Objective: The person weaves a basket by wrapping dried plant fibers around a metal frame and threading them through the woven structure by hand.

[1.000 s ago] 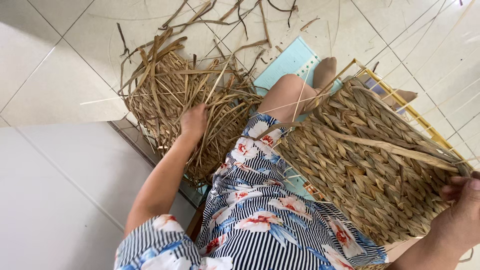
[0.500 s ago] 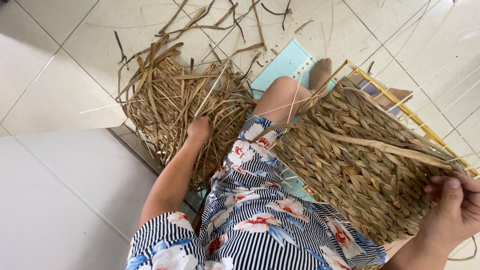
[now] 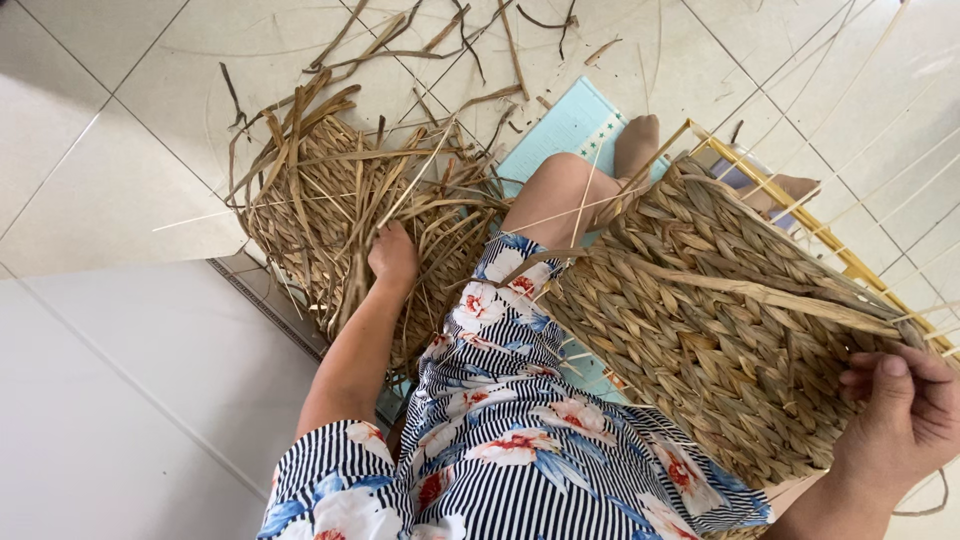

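So the main thing here is which hand is near which bundle. The left hand [image 3: 392, 255] is stretched out and down into the loose pile of dried straw [image 3: 340, 210], which is heaped on the tiled floor [image 3: 130, 130] off to the person's left, just beside the knee [image 3: 560, 185]. The fingers are buried among the strands, so it can't really be told whether a strand is pinched or the hand is just resting on the heap. The strands mostly run away from the body, fanning toward the top of the view, so their long axis is roughly in line with the outstretched forearm. Over on the other side, the woven straw panel [image 3: 720, 330] is propped across the lap and the right leg, its long side slanting from the knee down toward the lower right corner. The right hand [image 3: 900, 410] is curled around that lower right edge, fingers folded over the weave, so it's clearly gripped there. A loose, unwoven strand [image 3: 760, 292] is laid across the panel, pointing toward the right hand. A light blue mat [image 3: 570, 130] is seen under the legs, and a yellow frame [image 3: 800, 215] is tucked behind the panel's far edge. The pile and the panel are kept apart by the legs, one hand on each.
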